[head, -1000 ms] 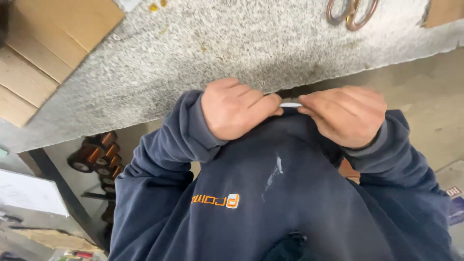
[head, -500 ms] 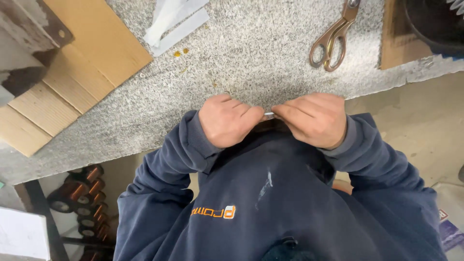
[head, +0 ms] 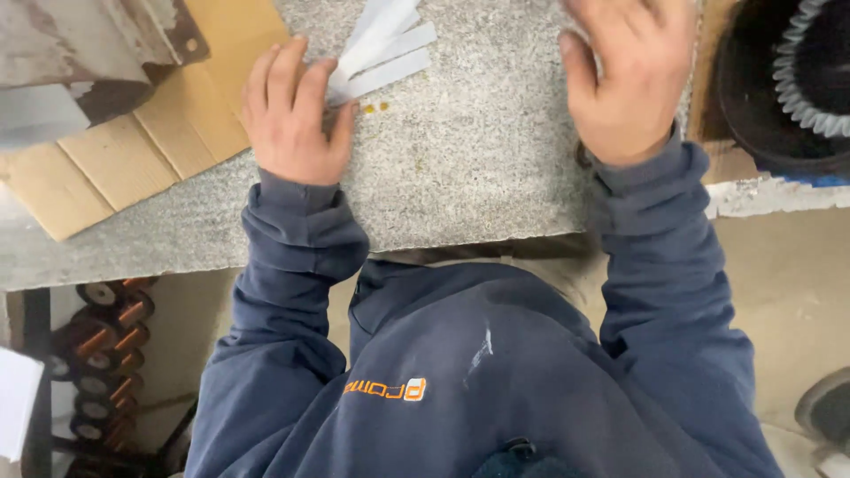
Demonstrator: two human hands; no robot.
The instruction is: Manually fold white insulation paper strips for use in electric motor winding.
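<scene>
My left hand (head: 297,115) lies palm down on the grey speckled stone worktop (head: 460,150), its fingertips on the lower ends of several white paper strips (head: 385,44) fanned out at the top of the view. My right hand (head: 630,75) hovers over the worktop to the right, fingers spread and blurred, holding nothing that I can see. Both arms wear dark blue sleeves. Two tiny yellow bits (head: 376,107) lie just below the strips.
Flat cardboard pieces (head: 133,150) cover the worktop's left part under a worn grey board (head: 80,53). A black round object with a ribbed grey hose (head: 797,80) sits at the right. Copper wire spools (head: 97,345) are stacked below the bench on the left.
Both hands have left the bench's front edge, where they pinched a small white piece together. The left went forward onto the paper strips; the right rose over the worktop, covering the scissors' place.
</scene>
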